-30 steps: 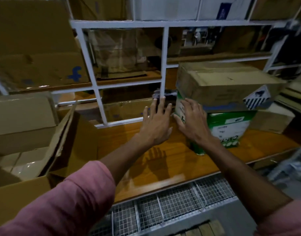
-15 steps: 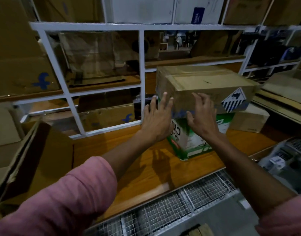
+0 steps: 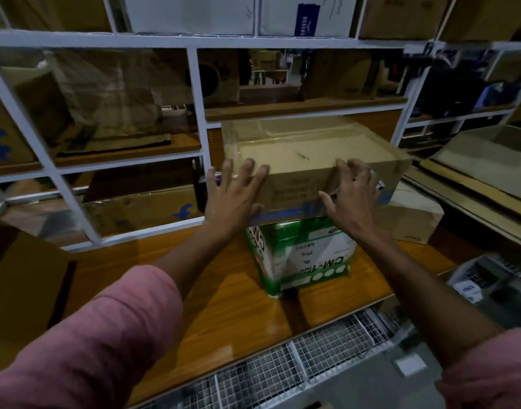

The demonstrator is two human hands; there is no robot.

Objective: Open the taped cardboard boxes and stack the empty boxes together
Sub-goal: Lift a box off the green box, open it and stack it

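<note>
A brown taped cardboard box (image 3: 300,154) lies on top of a green and white box (image 3: 306,261) on the wooden shelf (image 3: 212,293). My left hand (image 3: 232,199) presses flat against the brown box's near left corner, fingers spread and straight. My right hand (image 3: 350,196) rests on the box's near face toward the right, its fingers bent over the top edge. Clear tape shines along the box's top and sides.
A small brown box (image 3: 409,216) sits behind and to the right of the stack. An open cardboard box (image 3: 23,284) stands at the left. A white metal rack (image 3: 200,134) with more cartons rises behind. Wire mesh (image 3: 271,376) runs below the shelf's front edge.
Both hands have risen from beside the green box onto the brown box on top. The view has shifted to the right and closer to the stack.
</note>
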